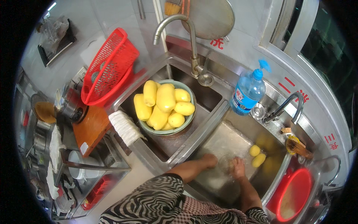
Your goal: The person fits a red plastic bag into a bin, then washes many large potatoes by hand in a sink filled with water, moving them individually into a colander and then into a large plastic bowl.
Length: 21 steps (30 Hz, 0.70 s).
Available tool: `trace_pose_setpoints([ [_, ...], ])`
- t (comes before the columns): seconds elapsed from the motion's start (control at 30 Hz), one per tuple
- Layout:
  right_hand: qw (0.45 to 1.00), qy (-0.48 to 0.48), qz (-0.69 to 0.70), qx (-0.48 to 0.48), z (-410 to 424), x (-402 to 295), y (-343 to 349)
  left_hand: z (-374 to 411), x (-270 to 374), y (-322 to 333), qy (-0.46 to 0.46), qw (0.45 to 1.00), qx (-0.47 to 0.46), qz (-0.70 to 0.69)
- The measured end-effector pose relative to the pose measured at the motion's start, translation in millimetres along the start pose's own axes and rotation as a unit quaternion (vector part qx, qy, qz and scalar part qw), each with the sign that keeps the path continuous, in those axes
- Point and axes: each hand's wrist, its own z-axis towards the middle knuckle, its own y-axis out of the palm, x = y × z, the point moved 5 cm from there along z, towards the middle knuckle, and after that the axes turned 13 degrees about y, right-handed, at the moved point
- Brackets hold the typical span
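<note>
Both of my hands are in the middle basin of the steel sink (228, 131), which holds shallow cloudy water. My left hand (209, 161) is low in the water, its fingers partly hidden. To its right, my right hand (237, 168) has bent fingers beside a blurred round shape (225, 163) between the hands; whether it grips anything is unclear. Two peeled yellow potatoes (256, 155) sit near the basin's right side. In the left basin, a green colander (186, 127) is heaped with several peeled potatoes (165, 98).
A gooseneck faucet (193, 42) rises behind the left basin. A blue pump bottle (247, 91) stands on the ledge. Right are a second faucet (299, 103), a brush (299, 148) and a red basin (309, 179). A white cloth (125, 127) drapes the left rim; red baskets (110, 70) lean beyond.
</note>
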Motion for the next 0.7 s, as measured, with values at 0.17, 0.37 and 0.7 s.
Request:
trace_pose_setpoints([
  [0.17, 0.959, 0.252, 0.122, 0.037, -30.8, 57.0, -0.5, -50.4, 72.0, -110.8, 0.1, 0.943, 0.163, -0.272],
  [0.37, 0.964, 0.251, 0.065, 0.063, -53.7, 65.5, 9.5, -202.1, -3.1, -208.7, 0.126, 0.651, 0.698, -0.27],
  [0.7, 0.966, 0.258, -0.008, -0.005, -72.7, 25.2, -18.1, -301.2, -81.8, -177.5, -0.144, 0.782, 0.6, 0.087],
])
